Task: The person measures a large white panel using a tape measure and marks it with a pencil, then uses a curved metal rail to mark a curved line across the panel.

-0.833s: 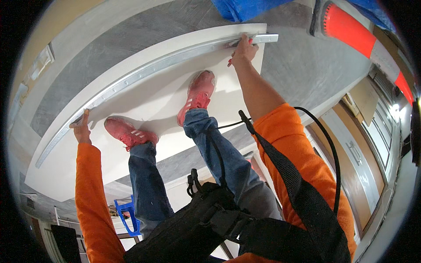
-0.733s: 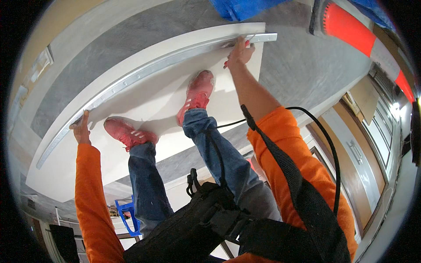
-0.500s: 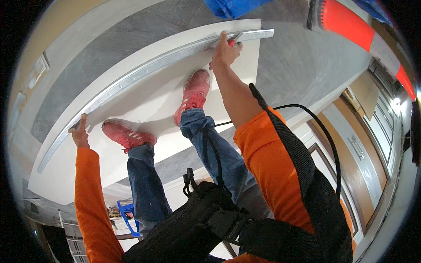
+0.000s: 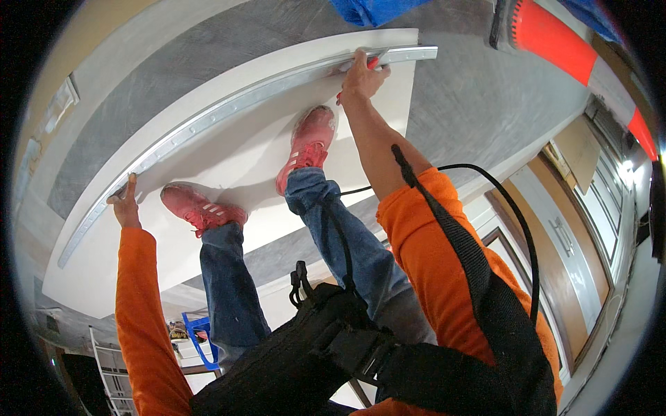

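Observation:
A long, thin galvanised metal profile (image 4: 208, 119) lies across a large white board (image 4: 277, 222) on the floor, bowed by the lens. Near its left end my left hand (image 4: 126, 206) grips it, with thumb and finger at its near edge. My right hand (image 4: 364, 78) is at the profile's right part, closed round a red-handled tool (image 4: 374, 62). Its kind is mostly hidden by my fingers; a bit of red also shows below the palm. The profile's right end sticks out past the board's edge. My feet in red shoes (image 4: 311, 135) stand on the board.
The board rests on a grey floor (image 4: 479, 104). Blue cloth or plastic (image 4: 378, 10) lies beyond it. An orange-and-white traffic cone (image 4: 555, 41) lies at the upper right. Black straps and a cable hang from me. Between my legs and left arm shows a blue plastic object (image 4: 200, 338).
My right hand and the profile's right end have shifted very slightly right. My left hand has moved up a little along with the profile's left end. Both grips stay.

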`<state>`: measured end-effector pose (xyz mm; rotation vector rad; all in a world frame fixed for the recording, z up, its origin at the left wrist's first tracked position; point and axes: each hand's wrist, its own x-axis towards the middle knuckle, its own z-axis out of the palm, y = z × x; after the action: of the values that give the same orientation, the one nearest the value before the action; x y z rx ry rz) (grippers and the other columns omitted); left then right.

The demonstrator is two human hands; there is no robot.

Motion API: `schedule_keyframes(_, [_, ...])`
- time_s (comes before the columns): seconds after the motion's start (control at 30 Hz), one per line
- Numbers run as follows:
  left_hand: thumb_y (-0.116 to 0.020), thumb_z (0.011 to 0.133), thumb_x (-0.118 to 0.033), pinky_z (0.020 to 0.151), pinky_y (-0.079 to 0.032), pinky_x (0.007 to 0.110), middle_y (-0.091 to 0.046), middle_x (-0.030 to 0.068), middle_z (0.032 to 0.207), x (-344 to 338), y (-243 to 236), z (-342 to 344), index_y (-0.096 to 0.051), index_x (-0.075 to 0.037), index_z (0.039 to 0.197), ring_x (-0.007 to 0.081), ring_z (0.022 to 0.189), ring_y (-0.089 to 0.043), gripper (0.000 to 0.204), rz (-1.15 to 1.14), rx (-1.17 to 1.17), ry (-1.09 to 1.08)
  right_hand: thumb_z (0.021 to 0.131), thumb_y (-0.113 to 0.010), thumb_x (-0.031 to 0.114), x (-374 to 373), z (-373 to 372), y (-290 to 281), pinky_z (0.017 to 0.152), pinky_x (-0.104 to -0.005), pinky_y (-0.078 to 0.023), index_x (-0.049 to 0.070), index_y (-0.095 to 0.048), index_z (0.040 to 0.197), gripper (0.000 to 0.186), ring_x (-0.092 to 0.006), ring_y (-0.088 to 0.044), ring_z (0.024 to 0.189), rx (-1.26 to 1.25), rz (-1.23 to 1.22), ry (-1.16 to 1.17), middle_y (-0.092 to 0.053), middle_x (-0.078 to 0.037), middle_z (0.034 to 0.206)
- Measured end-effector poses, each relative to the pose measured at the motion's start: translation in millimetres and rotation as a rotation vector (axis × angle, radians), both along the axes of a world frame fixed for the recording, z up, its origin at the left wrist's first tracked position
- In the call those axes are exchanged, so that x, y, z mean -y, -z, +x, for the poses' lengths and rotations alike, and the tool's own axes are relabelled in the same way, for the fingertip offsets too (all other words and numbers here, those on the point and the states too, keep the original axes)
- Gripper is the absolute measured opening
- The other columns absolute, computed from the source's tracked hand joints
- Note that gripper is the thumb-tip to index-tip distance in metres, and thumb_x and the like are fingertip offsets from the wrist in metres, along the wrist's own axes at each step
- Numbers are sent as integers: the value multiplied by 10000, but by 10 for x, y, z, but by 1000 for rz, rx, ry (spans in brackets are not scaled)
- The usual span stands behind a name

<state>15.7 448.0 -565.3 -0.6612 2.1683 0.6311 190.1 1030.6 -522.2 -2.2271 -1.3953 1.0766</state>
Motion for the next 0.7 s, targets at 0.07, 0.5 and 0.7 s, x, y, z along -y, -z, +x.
schedule_keyframes(0.07, [-730, 739, -525, 994, -354, 295, -515, 139, 1303, 73, -30, 7, -247, 88, 1362, 240, 1199, -489, 999, 10, 17, 27, 752, -706, 340, 79, 58, 90, 929, -396, -448, -110, -262, 1359, 876, -379, -563, 1056, -3, 36, -29, -489, -295, 1212])
schedule_keyframes(0.5, [-671, 609, -748, 1030, -337, 377, -533, 271, 1216, 218, -28, -367, -171, 265, 1295, 353, 1198, -481, 1321, -225, -45, 413, 688, -779, 457, 49, 122, 193, 814, -377, -490, -80, -233, 1377, 1030, -324, -599, 966, 56, -56, -67, -511, -266, 1204])
schedule_keyframes(0.7, [-622, 584, -805, 1110, -156, 451, -399, 310, 1345, -420, -127, -227, -311, 167, 1323, 431, 1278, -364, 1260, -419, 43, 622, 753, -721, 411, -102, 235, -70, 392, -360, -373, 141, -314, 1326, 753, -188, -479, 499, 95, -196, -95, -519, -73, 703])
